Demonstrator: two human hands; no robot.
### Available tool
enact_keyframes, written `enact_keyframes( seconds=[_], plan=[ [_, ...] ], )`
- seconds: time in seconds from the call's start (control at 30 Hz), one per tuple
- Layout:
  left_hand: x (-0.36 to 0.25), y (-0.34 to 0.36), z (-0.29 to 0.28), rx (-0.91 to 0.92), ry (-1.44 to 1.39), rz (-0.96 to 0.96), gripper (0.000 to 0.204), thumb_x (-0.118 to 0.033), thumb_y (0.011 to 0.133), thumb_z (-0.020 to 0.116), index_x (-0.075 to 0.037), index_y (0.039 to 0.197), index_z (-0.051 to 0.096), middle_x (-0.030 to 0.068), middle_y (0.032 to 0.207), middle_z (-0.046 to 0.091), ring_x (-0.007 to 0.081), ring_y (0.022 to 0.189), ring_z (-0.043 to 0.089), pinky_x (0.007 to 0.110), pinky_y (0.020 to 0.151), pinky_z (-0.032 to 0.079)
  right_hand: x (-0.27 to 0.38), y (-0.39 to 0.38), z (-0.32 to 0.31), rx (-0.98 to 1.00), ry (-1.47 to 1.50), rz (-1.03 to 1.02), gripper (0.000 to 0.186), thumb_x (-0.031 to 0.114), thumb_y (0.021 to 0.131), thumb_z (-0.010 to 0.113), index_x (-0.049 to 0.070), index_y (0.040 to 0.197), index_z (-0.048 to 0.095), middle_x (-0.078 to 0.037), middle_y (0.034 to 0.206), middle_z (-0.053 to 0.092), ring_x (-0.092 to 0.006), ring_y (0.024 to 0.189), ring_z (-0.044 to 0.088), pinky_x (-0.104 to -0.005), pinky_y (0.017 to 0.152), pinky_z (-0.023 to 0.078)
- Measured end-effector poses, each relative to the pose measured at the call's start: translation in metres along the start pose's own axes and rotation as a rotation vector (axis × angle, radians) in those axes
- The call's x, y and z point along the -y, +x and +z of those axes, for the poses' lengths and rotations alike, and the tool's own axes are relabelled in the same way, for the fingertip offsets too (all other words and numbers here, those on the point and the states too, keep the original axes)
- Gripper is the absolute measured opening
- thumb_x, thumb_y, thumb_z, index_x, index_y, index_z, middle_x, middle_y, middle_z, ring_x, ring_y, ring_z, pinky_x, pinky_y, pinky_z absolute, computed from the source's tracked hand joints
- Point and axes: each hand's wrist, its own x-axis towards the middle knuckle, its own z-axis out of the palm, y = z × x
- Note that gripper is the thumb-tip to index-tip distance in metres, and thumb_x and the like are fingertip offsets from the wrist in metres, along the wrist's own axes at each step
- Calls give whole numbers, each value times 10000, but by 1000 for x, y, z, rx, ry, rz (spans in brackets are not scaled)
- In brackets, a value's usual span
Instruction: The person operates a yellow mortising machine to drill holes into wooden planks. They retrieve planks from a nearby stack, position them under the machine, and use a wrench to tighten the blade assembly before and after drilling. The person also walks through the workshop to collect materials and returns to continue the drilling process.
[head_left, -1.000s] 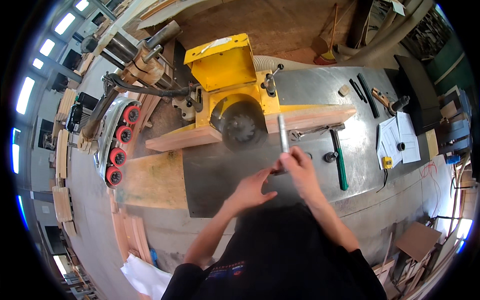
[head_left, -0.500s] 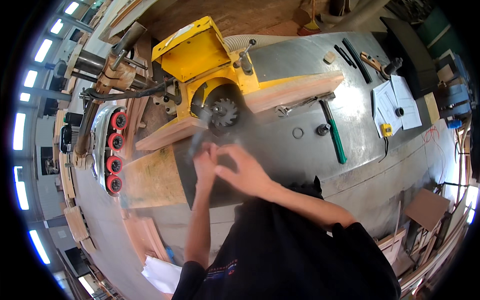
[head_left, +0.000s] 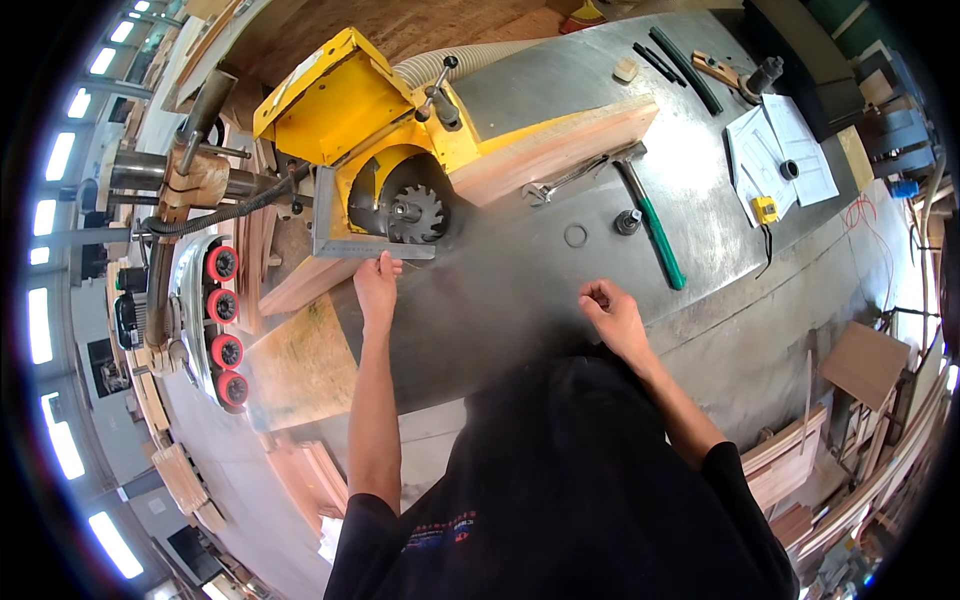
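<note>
Seen from above, a person in a black short-sleeved top stands at a dark metal surface (head_left: pixel 520 290) with a yellow wood-shaping machine at its far side. The left hand (head_left: pixel 377 295) reaches forward and pinches the near arm of an L-shaped metal square (head_left: pixel 350 249) between thumb and fingers (head_left: pixel 389 264). That arm of the square lies crosswise on the near side of a toothed cutter head (head_left: pixel 418 212); the other arm points away from the person, along the left side of the cutter opening. Whether the square touches the cutter cannot be told.

The right hand (head_left: pixel 615 320) is well apart from the left, above the surface near its front edge, its fingers curled loosely in toward the palm.

The machine's yellow hood (head_left: pixel 335 90) is tipped up behind the cutter. A pale wooden fence board (head_left: pixel 560 150) extends to the right of the opening, and a second board (head_left: pixel 305 285) to the left, partly behind the square. In front of the right-hand board lies a metal wrench (head_left: pixel 570 180), near the head of a hammer with a green handle (head_left: pixel 660 240). A thin metal ring (head_left: pixel 576 247) lies flat between the wrench and the right hand, with a small dark cylindrical part (head_left: pixel 628 221) standing between ring and hammer. Farther right are paper sheets (head_left: pixel 800 140) and a yellow tape measure (head_left: pixel 765 210). At far left is a power feeder (head_left: pixel 190 320) with four red wheels.
</note>
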Motion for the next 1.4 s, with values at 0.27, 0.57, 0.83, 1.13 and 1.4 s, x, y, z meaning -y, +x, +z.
enact_keyframes(
  seconds=[0.27,0.57,0.83,1.13,1.4],
  plan=[
    [0,-1,0,1,-9,-33,334,-200,1027,545,84,892,659,125,806,737,169,686,681,307,661,537,-3,7,6,13,0,-10,253,209,909,635,25,1078,672,-189,1022,727,-316,974,704,-396,861,538],
    [10,-9,3,-68,-26,-24,351,-221,1026,555,75,863,651,122,793,736,157,670,670,299,653,529,6,15,13,82,-38,-26,241,210,910,631,36,1072,673,-186,990,722,-324,943,699,-393,843,534],
    [12,-36,5,-92,-134,-187,359,-217,1013,572,76,823,653,137,789,740,150,662,677,280,628,530,-4,20,17,101,-178,-38,256,241,914,629,44,1073,670,-189,1012,710,-362,952,681,-423,835,531],
    [97,-167,8,-101,-958,-686,228,-187,1018,577,36,1061,592,191,988,715,230,843,706,294,738,580,-51,55,-52,-385,-397,-77,344,232,907,618,54,1201,632,-211,1104,687,-410,1028,645,-482,888,510],
    [175,-193,23,-94,-1104,-1002,361,-354,1007,604,-13,1127,604,109,995,705,207,852,665,317,770,536,-98,106,-232,-895,-606,-163,336,161,869,666,11,1168,631,-164,981,715,-329,900,685,-419,807,526]
  ],
)
